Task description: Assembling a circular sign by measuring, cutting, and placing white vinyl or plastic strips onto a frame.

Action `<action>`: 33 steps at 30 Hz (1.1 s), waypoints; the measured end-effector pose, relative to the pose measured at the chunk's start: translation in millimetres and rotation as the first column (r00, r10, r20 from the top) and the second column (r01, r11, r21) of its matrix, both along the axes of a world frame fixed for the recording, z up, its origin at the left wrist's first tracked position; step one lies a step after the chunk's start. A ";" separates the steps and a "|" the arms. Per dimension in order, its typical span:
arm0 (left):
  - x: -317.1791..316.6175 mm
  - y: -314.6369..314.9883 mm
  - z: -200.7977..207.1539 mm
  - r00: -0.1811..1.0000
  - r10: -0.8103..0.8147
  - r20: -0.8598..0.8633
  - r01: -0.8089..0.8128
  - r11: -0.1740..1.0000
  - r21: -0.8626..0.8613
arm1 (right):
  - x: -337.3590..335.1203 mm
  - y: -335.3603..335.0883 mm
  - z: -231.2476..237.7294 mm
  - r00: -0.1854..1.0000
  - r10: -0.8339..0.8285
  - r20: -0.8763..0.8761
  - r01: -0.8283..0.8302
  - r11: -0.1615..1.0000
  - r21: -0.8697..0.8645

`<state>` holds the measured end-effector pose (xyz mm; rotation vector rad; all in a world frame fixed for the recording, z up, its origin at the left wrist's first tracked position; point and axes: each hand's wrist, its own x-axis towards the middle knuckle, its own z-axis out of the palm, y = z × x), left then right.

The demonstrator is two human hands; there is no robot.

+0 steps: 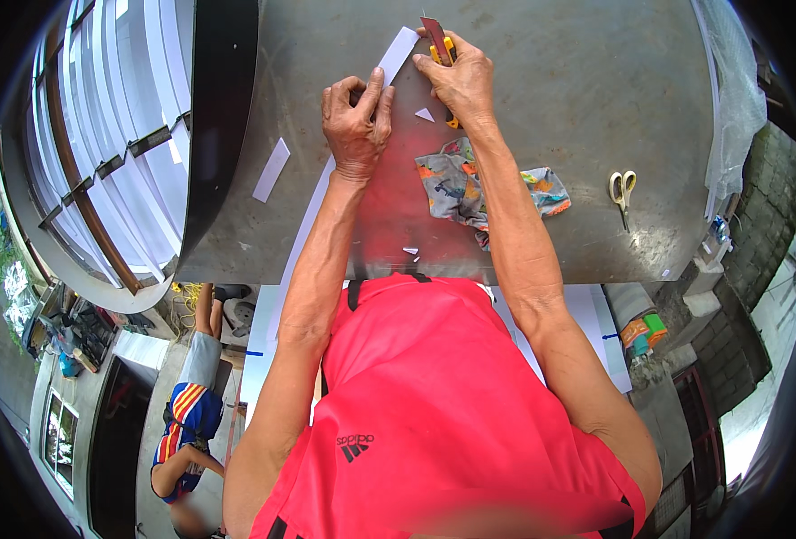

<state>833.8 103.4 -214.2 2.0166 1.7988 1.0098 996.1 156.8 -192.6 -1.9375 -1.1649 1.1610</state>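
A long white strip (400, 54) slants across the grey metal table and runs down under my left forearm. My left hand (359, 126) is closed on it near its far end, thumb and fingers pressed together on the strip. In my right hand (462, 83) is a yellow and black utility knife (444, 52), its dark blade pointing up and away from me. Thumb and fingertips of that hand come close to the strip's far end. Below, between the two hands, lies a small white triangular offcut (425, 115).
A short white piece (272, 170) lies left on the metal table (595, 81). A patterned cloth (452, 184) sits under my right forearm, with scissors (623, 196) farther right. A large curved frame with white strips (137, 135) stands at left. Another person (189, 413) is at lower left.
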 end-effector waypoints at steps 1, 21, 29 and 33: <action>-0.2 0.1 -0.3 1.000 -0.002 -0.006 0.002 1.000 0.001 | 0.1 0.4 1.9 1.000 0.027 0.003 -0.027 1.000 -0.012; 2.7 1.5 -3.5 0.979 -0.040 -0.201 0.026 0.997 -0.072 | -9.2 -11.5 20.5 0.831 0.389 0.398 -0.376 0.920 -0.114; 2.4 2.4 -4.8 0.974 -0.052 -0.218 0.039 0.997 -0.062 | -16.0 -8.2 22.2 0.789 0.400 0.465 -0.385 0.913 -0.134; 2.4 2.6 -5.0 0.973 -0.052 -0.225 0.038 0.997 -0.068 | -20.2 -7.3 24.0 0.764 0.419 0.490 -0.390 0.906 -0.166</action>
